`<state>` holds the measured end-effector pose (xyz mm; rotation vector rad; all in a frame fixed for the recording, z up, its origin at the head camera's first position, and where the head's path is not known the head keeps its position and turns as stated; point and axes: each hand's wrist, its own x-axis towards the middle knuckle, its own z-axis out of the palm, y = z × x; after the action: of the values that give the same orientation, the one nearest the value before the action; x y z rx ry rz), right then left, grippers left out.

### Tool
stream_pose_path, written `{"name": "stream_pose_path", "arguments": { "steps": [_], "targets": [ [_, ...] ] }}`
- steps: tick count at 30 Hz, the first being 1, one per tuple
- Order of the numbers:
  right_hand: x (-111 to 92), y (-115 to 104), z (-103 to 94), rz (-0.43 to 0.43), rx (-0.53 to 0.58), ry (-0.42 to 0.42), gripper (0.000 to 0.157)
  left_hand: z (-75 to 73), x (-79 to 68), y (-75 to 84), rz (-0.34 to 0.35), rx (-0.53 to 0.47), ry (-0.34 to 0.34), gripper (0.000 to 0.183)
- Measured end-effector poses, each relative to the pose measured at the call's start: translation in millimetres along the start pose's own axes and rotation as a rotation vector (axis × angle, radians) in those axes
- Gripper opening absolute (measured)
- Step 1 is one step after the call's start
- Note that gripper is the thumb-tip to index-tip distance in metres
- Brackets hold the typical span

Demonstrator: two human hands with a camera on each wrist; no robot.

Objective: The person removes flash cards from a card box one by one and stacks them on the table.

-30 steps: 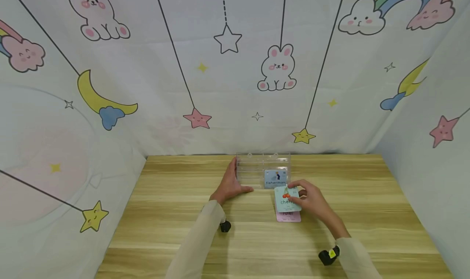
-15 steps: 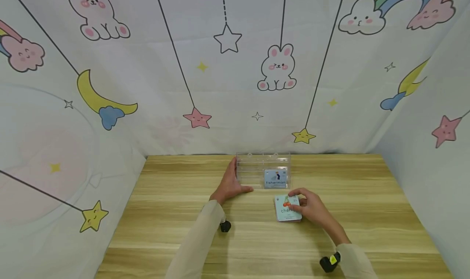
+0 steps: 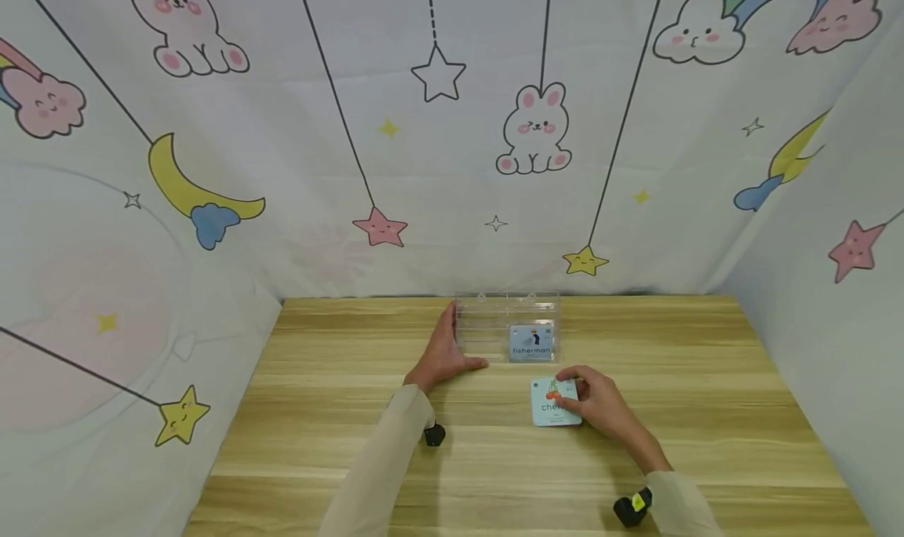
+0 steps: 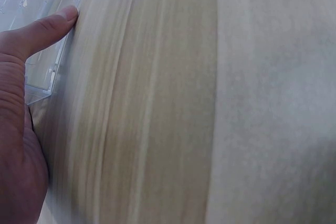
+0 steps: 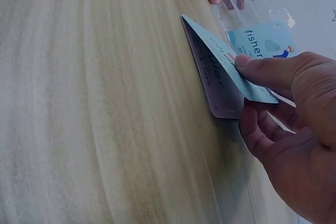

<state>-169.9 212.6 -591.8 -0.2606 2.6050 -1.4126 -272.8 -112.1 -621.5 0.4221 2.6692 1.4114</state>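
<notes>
A clear plastic divided case [image 3: 481, 326] stands at the back of the table, with a blue "fisherman" card [image 3: 523, 339] in its lower right compartment. My left hand [image 3: 439, 358] holds the case's left end, fingers along the side and thumb [image 4: 52, 29] at the front edge. In front of the case, my right hand [image 3: 599, 402] pinches a mint-green cherry card [image 3: 545, 416] at its right side. From the right wrist, a pink "ruler" card [image 5: 215, 90] shows below the cherry card; they meet at the far edge and spread apart nearer the hand.
The wood-grain table [image 3: 339, 419] ends at a white fabric backdrop [image 3: 452, 176] printed with bunnies, stars and clouds, right behind the case. Fabric also rises on the left and right. Each wrist wears a small black camera.
The right hand has brought the cherry card down toward the person, over the ruler card, which is now hidden in the head view. The left hand and the case have stayed put.
</notes>
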Motion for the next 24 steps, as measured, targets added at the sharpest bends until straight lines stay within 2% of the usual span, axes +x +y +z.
{"name": "stream_pose_path", "arguments": {
  "steps": [11,24],
  "targets": [
    [1.9,5.5,7.5,-0.056,-0.112,0.085,0.039,0.3,-0.3,2.4,0.002,-0.028,0.002,0.137],
    [-0.1,6.5,11.5,-0.086,-0.171,0.103,0.038,0.2,0.0,3.3,-0.001,-0.024,-0.004,0.137]
  ]
}}
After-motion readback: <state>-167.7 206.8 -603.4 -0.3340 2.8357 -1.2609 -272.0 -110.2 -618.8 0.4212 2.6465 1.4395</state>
